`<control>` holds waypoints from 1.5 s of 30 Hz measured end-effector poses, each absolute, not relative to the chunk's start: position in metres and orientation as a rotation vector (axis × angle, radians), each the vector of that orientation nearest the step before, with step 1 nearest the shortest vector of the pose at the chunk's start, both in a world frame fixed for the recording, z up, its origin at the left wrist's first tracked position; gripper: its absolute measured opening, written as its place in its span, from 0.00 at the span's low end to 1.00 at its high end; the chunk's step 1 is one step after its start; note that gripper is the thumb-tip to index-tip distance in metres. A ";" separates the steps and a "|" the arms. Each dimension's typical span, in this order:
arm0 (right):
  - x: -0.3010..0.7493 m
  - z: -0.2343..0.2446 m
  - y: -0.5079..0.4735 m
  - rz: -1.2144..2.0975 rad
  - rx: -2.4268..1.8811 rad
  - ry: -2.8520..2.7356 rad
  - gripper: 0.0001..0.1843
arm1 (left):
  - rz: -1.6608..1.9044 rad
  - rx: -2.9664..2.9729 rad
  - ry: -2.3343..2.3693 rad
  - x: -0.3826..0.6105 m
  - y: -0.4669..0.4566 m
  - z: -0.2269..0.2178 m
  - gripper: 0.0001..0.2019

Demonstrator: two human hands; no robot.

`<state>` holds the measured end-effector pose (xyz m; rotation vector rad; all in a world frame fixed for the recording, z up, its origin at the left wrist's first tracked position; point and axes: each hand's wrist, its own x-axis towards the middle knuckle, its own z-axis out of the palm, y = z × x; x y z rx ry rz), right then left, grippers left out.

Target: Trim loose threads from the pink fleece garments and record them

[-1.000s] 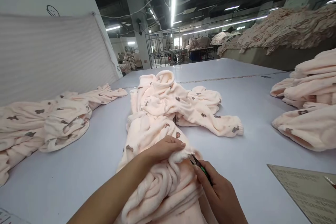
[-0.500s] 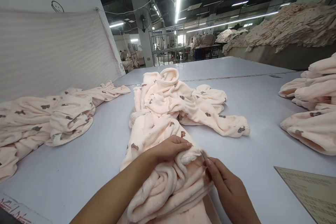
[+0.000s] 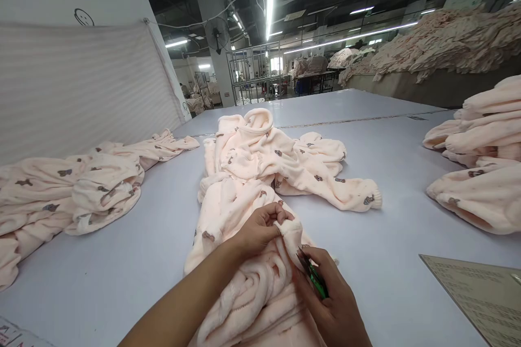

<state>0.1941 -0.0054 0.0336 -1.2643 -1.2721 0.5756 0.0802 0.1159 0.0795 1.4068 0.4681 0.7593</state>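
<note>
A pale pink fleece garment (image 3: 240, 282) with small brown bear-like prints lies bunched in front of me. My left hand (image 3: 262, 227) pinches a folded edge of it and lifts that edge slightly. In my right hand (image 3: 328, 287) are small green-handled thread snips (image 3: 315, 276), the dark blades pointing up and left beside the raised fabric. Whether the blades touch the cloth I cannot tell. Beyond my hands, more pink fleece with a ribbed-cuff sleeve (image 3: 345, 192) stretches across the table.
More printed fleece garments (image 3: 101, 184) lie along the left side, and a stack of pink garments (image 3: 484, 135) stands at the right. A printed sheet (image 3: 472, 287) rests on the pale table (image 3: 401, 173) at lower right. A large fabric heap (image 3: 443, 43) rises behind.
My left hand has drawn the fabric edge up into a fold. My right hand has shifted slightly left and turned, and the green snips now show in it.
</note>
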 end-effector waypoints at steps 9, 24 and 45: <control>0.226 0.030 -0.016 0.799 -1.387 -0.906 0.16 | 0.894 1.642 0.608 0.081 0.117 0.088 0.12; 0.262 0.017 -0.050 0.864 -1.534 -0.609 0.21 | -0.301 2.433 0.752 0.176 0.091 0.075 0.12; 0.256 0.004 -0.052 0.869 -1.565 -0.669 0.21 | -0.133 2.156 0.832 0.141 0.096 0.076 0.09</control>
